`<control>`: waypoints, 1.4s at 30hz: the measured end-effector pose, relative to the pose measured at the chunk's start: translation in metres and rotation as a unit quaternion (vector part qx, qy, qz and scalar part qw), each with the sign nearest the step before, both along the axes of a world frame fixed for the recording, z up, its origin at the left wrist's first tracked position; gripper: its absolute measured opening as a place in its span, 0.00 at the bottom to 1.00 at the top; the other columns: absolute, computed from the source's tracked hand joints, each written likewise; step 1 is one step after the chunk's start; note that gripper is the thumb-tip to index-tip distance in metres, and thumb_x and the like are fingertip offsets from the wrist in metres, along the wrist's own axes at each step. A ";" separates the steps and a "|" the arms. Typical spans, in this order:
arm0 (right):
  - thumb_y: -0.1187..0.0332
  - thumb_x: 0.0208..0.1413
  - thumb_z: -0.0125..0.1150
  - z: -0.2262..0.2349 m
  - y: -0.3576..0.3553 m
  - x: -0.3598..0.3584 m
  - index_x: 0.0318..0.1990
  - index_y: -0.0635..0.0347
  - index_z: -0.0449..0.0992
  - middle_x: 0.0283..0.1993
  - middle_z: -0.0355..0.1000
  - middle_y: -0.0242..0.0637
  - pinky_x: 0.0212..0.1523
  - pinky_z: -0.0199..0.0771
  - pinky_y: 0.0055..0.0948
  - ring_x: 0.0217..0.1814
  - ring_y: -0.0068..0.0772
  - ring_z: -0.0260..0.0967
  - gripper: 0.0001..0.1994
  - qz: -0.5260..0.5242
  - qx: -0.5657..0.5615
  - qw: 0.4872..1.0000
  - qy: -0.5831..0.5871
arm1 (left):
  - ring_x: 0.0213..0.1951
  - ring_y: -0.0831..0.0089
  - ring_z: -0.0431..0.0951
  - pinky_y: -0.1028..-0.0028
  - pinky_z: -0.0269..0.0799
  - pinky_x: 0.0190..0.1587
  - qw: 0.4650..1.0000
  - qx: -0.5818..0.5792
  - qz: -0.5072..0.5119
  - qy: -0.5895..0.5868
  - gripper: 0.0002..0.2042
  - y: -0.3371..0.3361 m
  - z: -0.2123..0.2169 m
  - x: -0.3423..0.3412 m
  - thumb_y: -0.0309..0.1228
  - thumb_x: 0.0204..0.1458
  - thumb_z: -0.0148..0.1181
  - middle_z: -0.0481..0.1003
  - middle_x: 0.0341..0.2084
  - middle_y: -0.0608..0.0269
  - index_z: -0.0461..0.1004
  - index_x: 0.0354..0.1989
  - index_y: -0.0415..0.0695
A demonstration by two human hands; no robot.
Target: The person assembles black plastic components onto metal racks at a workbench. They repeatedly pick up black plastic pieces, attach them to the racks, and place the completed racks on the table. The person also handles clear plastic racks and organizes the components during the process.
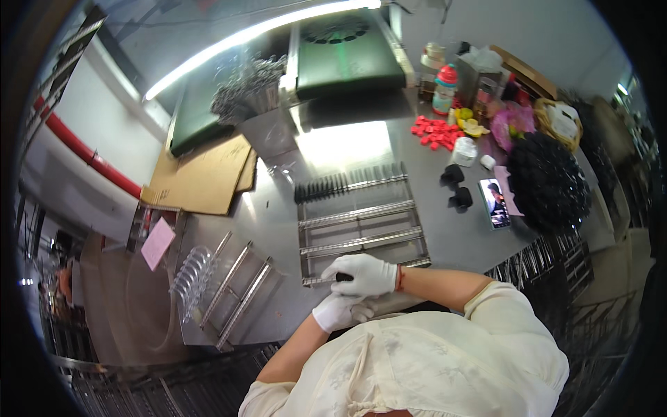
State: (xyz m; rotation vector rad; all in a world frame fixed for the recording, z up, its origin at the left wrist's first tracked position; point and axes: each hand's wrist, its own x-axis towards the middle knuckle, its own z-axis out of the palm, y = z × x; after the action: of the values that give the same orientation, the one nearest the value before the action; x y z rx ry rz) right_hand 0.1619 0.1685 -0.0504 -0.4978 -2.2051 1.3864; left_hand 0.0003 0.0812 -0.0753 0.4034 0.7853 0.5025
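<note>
Both my hands wear white gloves and are close together at the near edge of a metal rack. My right hand is closed with a small black piece at its fingers, over the rack's nearest bar. Just below it, my left hand is curled, its fingertips partly covered by the right; what it holds, if anything, is hidden. A row of dark, thin, lens-like pieces stands upright in the rack's far bar. The rack's middle bars hold no pieces.
At left stands a smaller rack beside clear curved pieces, a pink card and cardboard. Rightward are a phone, a large black pile, red pieces and bottles. A green conveyor belt lies beyond.
</note>
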 end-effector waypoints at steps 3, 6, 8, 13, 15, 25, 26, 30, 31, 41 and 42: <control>0.61 0.59 0.68 -0.006 0.006 -0.007 0.50 0.55 0.84 0.47 0.81 0.39 0.60 0.75 0.34 0.52 0.38 0.79 0.14 0.031 -0.052 0.997 -0.051 | 0.39 0.72 0.81 0.76 0.76 0.37 0.992 0.120 -0.012 -0.029 0.19 -0.004 -0.027 -0.006 0.39 0.64 0.61 0.80 0.42 0.55 0.74 0.55 0.37; 0.60 0.59 0.68 0.005 0.008 -0.004 0.55 0.55 0.82 0.53 0.80 0.42 0.63 0.73 0.33 0.57 0.37 0.77 0.18 0.055 -0.016 0.994 -0.089 | 0.40 0.66 0.84 0.71 0.80 0.38 0.982 0.168 -0.038 -0.072 0.15 -0.001 -0.043 -0.008 0.33 0.68 0.54 0.81 0.42 0.50 0.74 0.57 0.37; 0.60 0.58 0.70 0.000 0.012 -0.003 0.59 0.57 0.79 0.59 0.77 0.42 0.67 0.71 0.33 0.63 0.36 0.74 0.22 0.045 -0.096 0.992 -0.074 | 0.39 0.63 0.84 0.69 0.81 0.38 0.986 0.011 0.014 -0.165 0.16 0.002 -0.041 -0.015 0.34 0.69 0.51 0.81 0.43 0.48 0.74 0.58 0.37; 0.61 0.55 0.72 0.005 0.009 -0.005 0.65 0.60 0.72 0.60 0.77 0.41 0.68 0.69 0.33 0.64 0.35 0.73 0.31 0.003 -0.144 0.988 -0.054 | 0.41 0.64 0.84 0.67 0.81 0.41 0.986 0.091 -0.021 -0.137 0.15 0.008 -0.048 -0.027 0.33 0.70 0.52 0.82 0.45 0.51 0.74 0.59 0.39; 0.60 0.52 0.76 0.003 0.015 -0.001 0.69 0.59 0.67 0.59 0.76 0.42 0.66 0.72 0.34 0.62 0.34 0.75 0.38 -0.015 -0.093 0.996 0.002 | 0.43 0.70 0.82 0.69 0.79 0.45 0.981 0.184 0.011 -0.052 0.14 0.008 -0.042 -0.033 0.29 0.69 0.53 0.82 0.45 0.57 0.74 0.59 0.39; 0.71 0.50 0.79 0.026 -0.008 -0.001 0.69 0.57 0.66 0.57 0.74 0.35 0.58 0.77 0.29 0.55 0.24 0.75 0.38 -0.051 -0.150 0.987 -0.005 | 0.53 0.78 0.77 0.72 0.74 0.59 0.950 0.283 0.022 0.130 0.16 0.014 -0.008 -0.047 0.17 0.65 0.51 0.81 0.49 0.66 0.78 0.58 0.42; 0.72 0.50 0.79 0.015 -0.010 -0.003 0.69 0.57 0.66 0.58 0.74 0.34 0.58 0.77 0.28 0.56 0.24 0.74 0.38 -0.064 -0.192 0.979 0.028 | 0.52 0.77 0.78 0.71 0.75 0.59 0.937 0.322 0.027 0.131 0.16 0.014 -0.014 -0.047 0.17 0.65 0.51 0.81 0.49 0.65 0.78 0.58 0.42; 0.77 0.51 0.76 0.014 -0.014 -0.012 0.67 0.58 0.67 0.58 0.73 0.32 0.59 0.76 0.27 0.57 0.21 0.71 0.35 -0.095 -0.285 0.950 0.088 | 0.54 0.69 0.79 0.65 0.79 0.54 0.966 0.250 0.067 -0.022 0.20 0.018 -0.034 -0.049 0.20 0.67 0.52 0.78 0.53 0.62 0.69 0.67 0.41; 0.78 0.51 0.75 0.015 -0.011 -0.014 0.67 0.58 0.67 0.58 0.73 0.33 0.59 0.75 0.28 0.57 0.22 0.71 0.35 -0.097 -0.301 0.944 0.098 | 0.53 0.67 0.80 0.64 0.80 0.53 0.969 0.236 0.070 -0.018 0.19 0.018 -0.021 -0.048 0.22 0.67 0.52 0.79 0.52 0.61 0.70 0.66 0.40; 0.73 0.60 0.65 0.010 0.071 -0.038 0.70 0.47 0.61 0.64 0.68 0.44 0.74 0.63 0.55 0.74 0.49 0.63 0.32 -0.061 -0.462 0.848 0.251 | 0.42 0.71 0.84 0.72 0.78 0.49 0.766 0.437 0.364 0.301 0.12 0.015 -0.012 -0.065 0.27 0.70 0.51 0.83 0.40 0.53 0.76 0.56 0.36; 0.81 0.60 0.60 -0.002 0.083 -0.045 0.68 0.51 0.63 0.63 0.68 0.45 0.72 0.67 0.51 0.70 0.50 0.68 0.29 -0.077 -0.393 0.887 0.228 | 0.42 0.67 0.84 0.69 0.78 0.49 0.686 0.484 0.387 0.380 0.12 0.015 -0.013 -0.071 0.27 0.69 0.52 0.83 0.40 0.53 0.76 0.56 0.37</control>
State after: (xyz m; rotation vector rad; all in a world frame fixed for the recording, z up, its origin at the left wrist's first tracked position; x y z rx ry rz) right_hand 0.1164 0.2514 -0.0523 -0.5218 -1.1489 2.0312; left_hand -0.0709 0.0965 -0.0885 1.3515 1.4778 1.6493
